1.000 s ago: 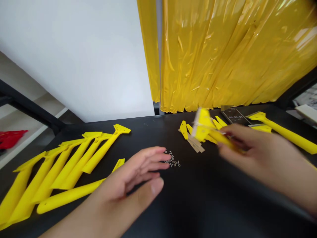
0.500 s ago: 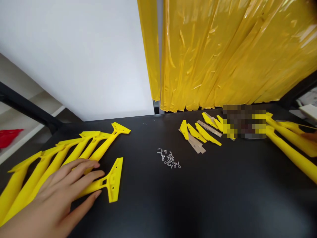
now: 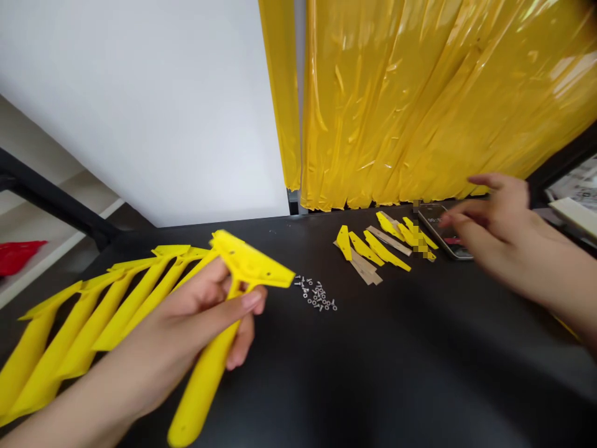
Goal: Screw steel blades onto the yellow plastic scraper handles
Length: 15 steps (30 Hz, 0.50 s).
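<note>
My left hand (image 3: 205,311) is closed round the neck of a yellow scraper handle (image 3: 200,392), its wide head tilted up toward the right. Under and left of that arm lies a row of similar yellow handles (image 3: 105,298). My right hand (image 3: 499,224) hangs over a phone (image 3: 441,227) at the back right, its fingers apart and nothing in them. Small screws and nuts (image 3: 319,297) lie scattered mid-table. Flat yellow plates (image 3: 385,252) and greyish blades (image 3: 366,267) are spread left of the phone.
The black table (image 3: 373,361) has a white panel (image 3: 163,112) and yellow plastic sheeting (image 3: 396,106) along its back. A black frame bar (image 3: 56,202) crosses at left, near a red item (image 3: 21,255) on a shelf.
My left hand has picked up the nearest handle and turned it upward. My right hand has come in from the right over the phone; the yellow handles at the right are mostly out of sight.
</note>
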Each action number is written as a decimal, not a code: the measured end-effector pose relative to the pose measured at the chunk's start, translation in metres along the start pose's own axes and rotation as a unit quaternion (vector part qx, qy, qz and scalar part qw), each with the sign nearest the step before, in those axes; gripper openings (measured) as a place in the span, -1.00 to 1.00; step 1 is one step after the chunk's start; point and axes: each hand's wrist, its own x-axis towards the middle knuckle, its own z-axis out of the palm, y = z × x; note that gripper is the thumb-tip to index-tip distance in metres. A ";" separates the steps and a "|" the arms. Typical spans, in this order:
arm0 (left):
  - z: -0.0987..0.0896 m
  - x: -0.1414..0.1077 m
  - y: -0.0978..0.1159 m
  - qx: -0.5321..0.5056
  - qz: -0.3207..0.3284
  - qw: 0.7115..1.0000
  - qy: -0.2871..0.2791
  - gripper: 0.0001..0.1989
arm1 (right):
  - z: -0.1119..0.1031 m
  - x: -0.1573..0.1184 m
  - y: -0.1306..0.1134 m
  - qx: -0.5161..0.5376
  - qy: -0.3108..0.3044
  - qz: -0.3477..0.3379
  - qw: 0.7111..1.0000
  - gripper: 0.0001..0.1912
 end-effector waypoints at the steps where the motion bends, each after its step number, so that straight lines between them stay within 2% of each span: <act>1: 0.011 0.006 0.004 -0.055 -0.032 0.998 -0.023 -0.81 | 0.001 0.011 -0.013 0.054 -0.019 -0.035 0.998 -0.56; 4: 0.037 0.021 0.009 -0.171 -0.079 0.981 -0.054 -0.76 | 0.007 0.035 -0.043 0.061 -0.019 -0.027 0.998 -0.68; 7: 0.049 0.029 0.003 -0.225 -0.091 0.967 -0.073 -0.76 | 0.020 0.041 -0.062 0.048 -0.018 -0.034 0.998 -0.81; 9: 0.052 0.032 -0.004 -0.245 -0.096 0.961 -0.080 -0.77 | 0.033 0.036 -0.070 0.043 -0.043 -0.072 0.996 -0.77; 12: 0.053 0.034 -0.013 -0.258 -0.116 0.955 -0.094 -0.77 | 0.053 0.024 -0.081 0.023 -0.079 -0.152 0.985 -0.59; 15: 0.053 0.036 -0.018 -0.259 -0.130 0.951 -0.105 -0.77 | 0.070 0.013 -0.086 0.008 -0.104 -0.216 0.971 -0.56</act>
